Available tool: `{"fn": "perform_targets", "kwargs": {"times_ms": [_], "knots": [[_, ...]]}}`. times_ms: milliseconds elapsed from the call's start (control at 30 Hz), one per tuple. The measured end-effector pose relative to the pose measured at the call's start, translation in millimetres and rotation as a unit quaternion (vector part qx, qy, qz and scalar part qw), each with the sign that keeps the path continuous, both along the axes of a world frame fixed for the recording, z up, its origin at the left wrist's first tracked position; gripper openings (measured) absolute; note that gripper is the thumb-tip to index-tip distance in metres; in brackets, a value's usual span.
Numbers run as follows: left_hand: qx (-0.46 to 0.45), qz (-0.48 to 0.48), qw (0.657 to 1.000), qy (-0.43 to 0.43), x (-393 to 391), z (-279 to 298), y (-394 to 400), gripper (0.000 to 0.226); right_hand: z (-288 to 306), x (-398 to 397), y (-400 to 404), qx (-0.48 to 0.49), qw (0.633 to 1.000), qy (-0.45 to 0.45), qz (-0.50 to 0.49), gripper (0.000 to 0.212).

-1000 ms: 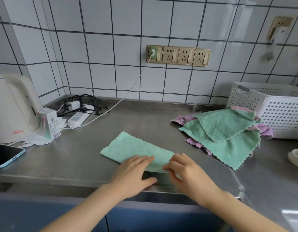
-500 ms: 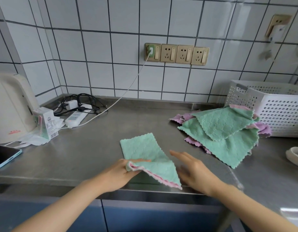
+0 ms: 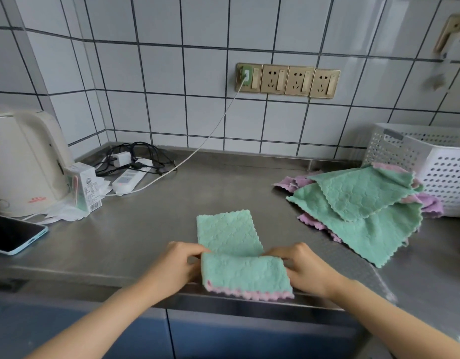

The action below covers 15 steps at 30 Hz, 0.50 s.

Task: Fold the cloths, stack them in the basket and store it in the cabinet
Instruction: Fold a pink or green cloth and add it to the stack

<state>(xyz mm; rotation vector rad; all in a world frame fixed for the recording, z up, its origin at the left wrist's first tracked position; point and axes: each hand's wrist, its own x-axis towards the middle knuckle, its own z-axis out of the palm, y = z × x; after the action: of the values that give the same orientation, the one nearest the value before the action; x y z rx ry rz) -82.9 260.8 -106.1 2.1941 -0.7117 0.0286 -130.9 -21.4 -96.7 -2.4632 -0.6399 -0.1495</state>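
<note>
Head view shows both hands pinching a green cloth (image 3: 230, 237) at the tabletop's (image 3: 151, 224) 6 o'clock edge: left hand (image 3: 177, 265) and right hand (image 3: 307, 268) each grip one side of the fold line. Its long axis runs 12 to 6, the near flap raised. To fold well, carry that flap toward 12, match the scalloped edges, then press flat. Unfolded cloths (image 3: 363, 206) and the basket (image 3: 435, 164) wait at 2 o'clock.

basket (image 3: 430, 164) cut off at right edge, phone (image 3: 14, 237) and kettle (image 3: 24, 161) cropped at left, carton label (image 3: 90, 189) unreadable
</note>
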Motion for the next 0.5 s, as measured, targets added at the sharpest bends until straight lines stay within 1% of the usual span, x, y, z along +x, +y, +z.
{"fn": "perform_targets", "kwargs": {"times_ms": [33,67,100,133,167,200,267,300,400,500], "knots": [[-0.029,0.024,0.999,0.017,2.9,2.8,-3.7,0.027,5.0,7.1,2.7,0.029,0.999,0.021,-0.02,0.024],[-0.061,0.048,0.996,0.035,9.3,4.0,-7.1,0.017,11.0,14.6,6.9,0.064,0.996,0.041,-0.046,0.035],[-0.087,0.074,0.992,0.063,17.6,5.1,-9.7,0.022,16.1,24.4,11.3,0.094,0.991,0.06,-0.081,0.045],[-0.108,0.098,0.985,0.091,24.9,6.9,-12.3,0.037,20.9,34.1,17.0,0.115,0.983,0.078,-0.119,0.05],[-0.113,0.127,0.977,0.125,31.8,7.9,-14.3,0.047,23.7,45.6,22.7,0.128,0.975,0.095,-0.153,0.049],[-0.108,0.155,0.969,0.156,38.5,8.1,-16.1,0.047,24.2,57.9,28.0,0.131,0.967,0.113,-0.186,0.044],[-0.084,0.193,0.956,0.204,47.3,5.2,-20.8,0.03,18.0,79.5,36.0,0.094,0.952,0.141,-0.255,0.034],[-0.079,0.201,0.952,0.216,50.1,2.6,-22.0,0.026,13.0,86.7,39.1,0.063,0.943,0.157,-0.288,0.033],[-0.081,0.213,0.95,0.215,55.6,-5.1,-23.6,0.026,-1.9,92.4,48.7,-0.029,0.923,0.167,-0.345,0.031],[-0.07,0.224,0.956,0.175,56.0,-8.2,-24.9,0.03,-3.4,85.1,54.6,-0.075,0.922,0.128,-0.358,0.021]]}}
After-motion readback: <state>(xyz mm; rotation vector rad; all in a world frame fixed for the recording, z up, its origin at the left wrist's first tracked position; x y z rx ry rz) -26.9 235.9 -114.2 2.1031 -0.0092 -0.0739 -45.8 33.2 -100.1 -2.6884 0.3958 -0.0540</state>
